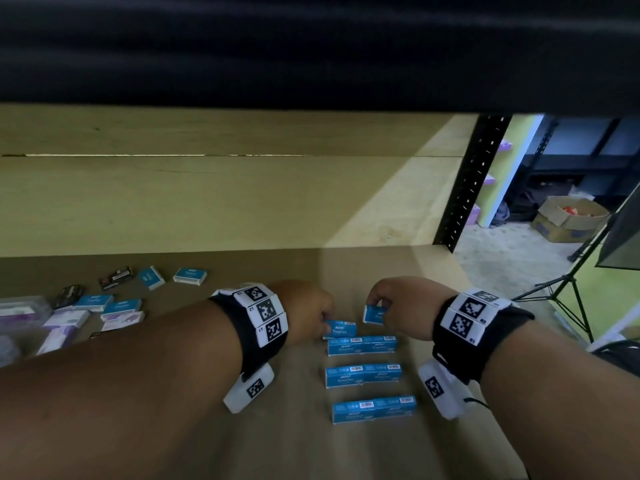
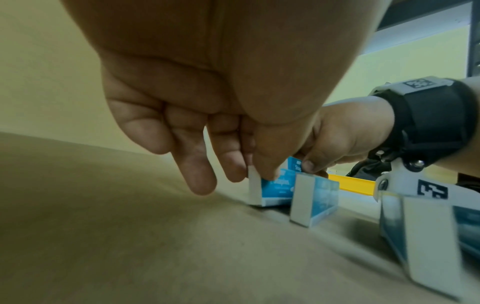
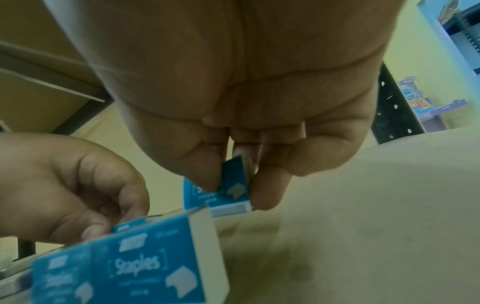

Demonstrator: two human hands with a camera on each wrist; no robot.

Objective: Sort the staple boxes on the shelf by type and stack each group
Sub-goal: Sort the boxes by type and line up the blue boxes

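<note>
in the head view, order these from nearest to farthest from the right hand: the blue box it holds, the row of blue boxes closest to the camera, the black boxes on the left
1. Blue box, pinched in the right hand.
2. Closest row of blue boxes, below the hand, toward the camera.
3. Black boxes, far left on the shelf.

You have blue staple boxes (image 1: 363, 375) standing on edge in paired rows on the shelf (image 1: 433, 445); loose blue, purple and black boxes (image 1: 121, 306) lie scattered leftward.

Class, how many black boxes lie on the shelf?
2: one black box at the back left, a second black box nearer, further left. The left arm may hide others.
</note>
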